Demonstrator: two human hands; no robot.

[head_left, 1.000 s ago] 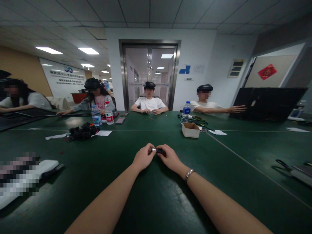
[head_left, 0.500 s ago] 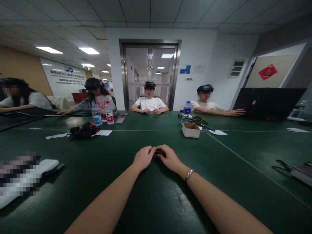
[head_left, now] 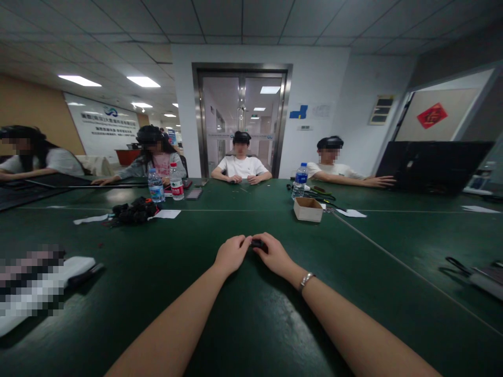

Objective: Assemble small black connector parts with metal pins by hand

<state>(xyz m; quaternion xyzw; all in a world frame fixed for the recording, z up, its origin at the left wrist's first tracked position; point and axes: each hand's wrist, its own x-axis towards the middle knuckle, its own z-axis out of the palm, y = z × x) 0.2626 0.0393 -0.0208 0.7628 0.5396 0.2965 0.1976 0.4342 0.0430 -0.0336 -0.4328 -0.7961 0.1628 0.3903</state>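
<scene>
A small, dark, rounded object [head_left: 257, 244] sits between my two hands, low over the green table [head_left: 251, 293]. Thumb and fingers of my right hand [head_left: 274, 254] are closed round it, hiding most of its shape, so its kind cannot be told. My left hand [head_left: 232, 254] has its fingertips pinched together right at the object's left end. What those fingertips hold, if anything, is too small to make out. A silver bracelet [head_left: 306, 281] circles my right wrist.
Ahead stand an open cardboard box [head_left: 308, 210], a blue-labelled bottle [head_left: 301, 179], two more bottles [head_left: 176, 181] and a tangled black bundle [head_left: 135, 210]. A white device [head_left: 80, 266] lies at left, a grey one [head_left: 489, 277] at right. Several people sit across the table.
</scene>
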